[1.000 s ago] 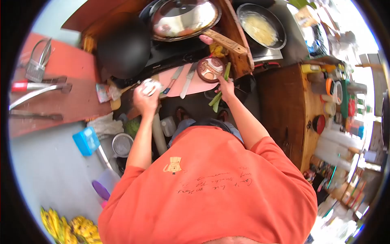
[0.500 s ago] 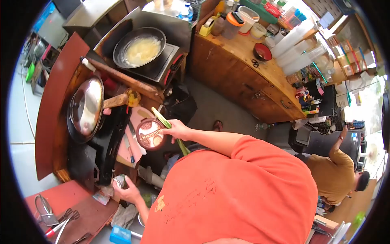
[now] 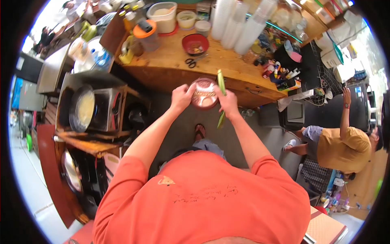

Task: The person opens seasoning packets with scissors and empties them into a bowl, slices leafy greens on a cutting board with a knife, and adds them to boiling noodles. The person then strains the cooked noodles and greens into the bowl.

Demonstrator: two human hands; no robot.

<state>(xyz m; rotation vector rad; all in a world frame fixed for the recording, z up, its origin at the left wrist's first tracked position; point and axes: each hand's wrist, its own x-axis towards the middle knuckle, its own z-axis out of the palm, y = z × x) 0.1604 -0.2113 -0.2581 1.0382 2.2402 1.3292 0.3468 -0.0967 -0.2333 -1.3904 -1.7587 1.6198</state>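
In front of my body I hold a round brown tub (image 3: 204, 99) with a printed label on its lid. My left hand (image 3: 183, 97) grips its left rim, fingers curled, thumb on top. My right hand (image 3: 228, 102) holds the other side and also has a long green stalk (image 3: 221, 83) in it, upright beside the tub. The undersides of both hands are hidden. Just past the tub is a wooden counter (image 3: 162, 55), bearing black scissors (image 3: 194, 62) and a red bowl (image 3: 196, 44) with some food inside.
At left, a pan (image 3: 84, 107) with pale yellow contents sits on a cooker (image 3: 106, 110). Below it is a covered pan (image 3: 72, 171). Stacked clear cups (image 3: 227, 24) and an orange-lidded container (image 3: 146, 34) stand on the counter. A person (image 3: 343, 148) is at the right.
I have turned from the stove towards the counter. The tub and stalk have come along in my right hand. My left hand, earlier around a small jar-like thing, now grips the tub.
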